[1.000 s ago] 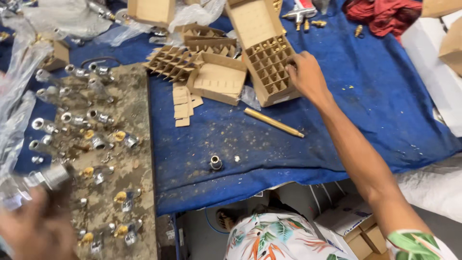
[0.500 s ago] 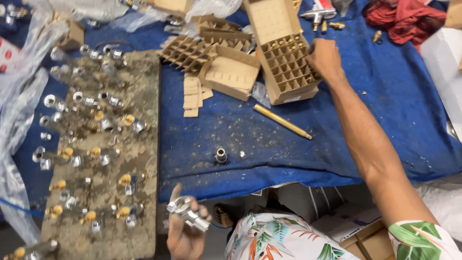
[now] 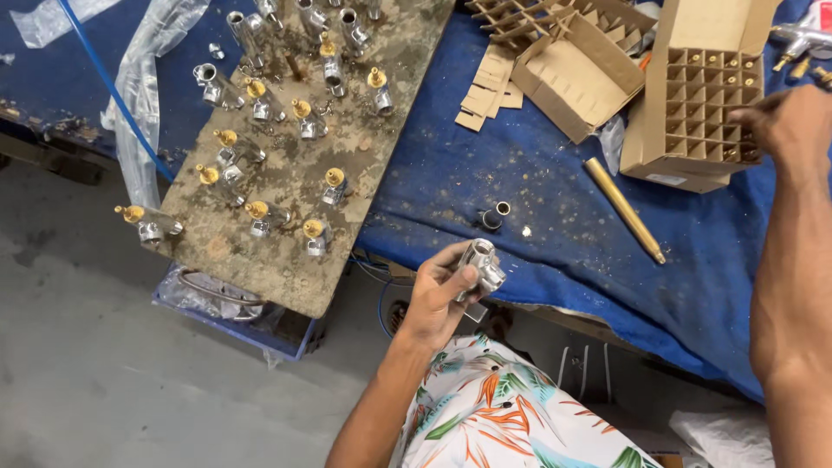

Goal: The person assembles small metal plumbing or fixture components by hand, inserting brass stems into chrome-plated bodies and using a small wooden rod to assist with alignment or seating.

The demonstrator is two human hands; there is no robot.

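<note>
My left hand (image 3: 440,295) grips a shiny chrome valve body (image 3: 482,265) just in front of the blue-covered table's (image 3: 555,191) near edge. My right hand (image 3: 790,126) reaches into a cardboard box with a grid of cells (image 3: 702,100) at the right, fingers curled at its cells; what they hold is hidden. Brass-tipped parts sit in some cells. A small chrome fitting (image 3: 494,215) lies on the cloth just beyond my left hand. A brass rod (image 3: 624,210) lies between the fitting and the box.
A worn wooden board (image 3: 347,156) at the left carries several chrome valves with brass tops (image 3: 260,215). An open cardboard box (image 3: 576,76), cardboard strips (image 3: 487,87) and a divider grid sit at the back. Plastic wrap (image 3: 143,113) hangs at the left; grey floor below.
The view has swung so the board sits more centrally. My left hand has risen with the chrome valve body toward the table edge. My right hand stays at the gridded box.
</note>
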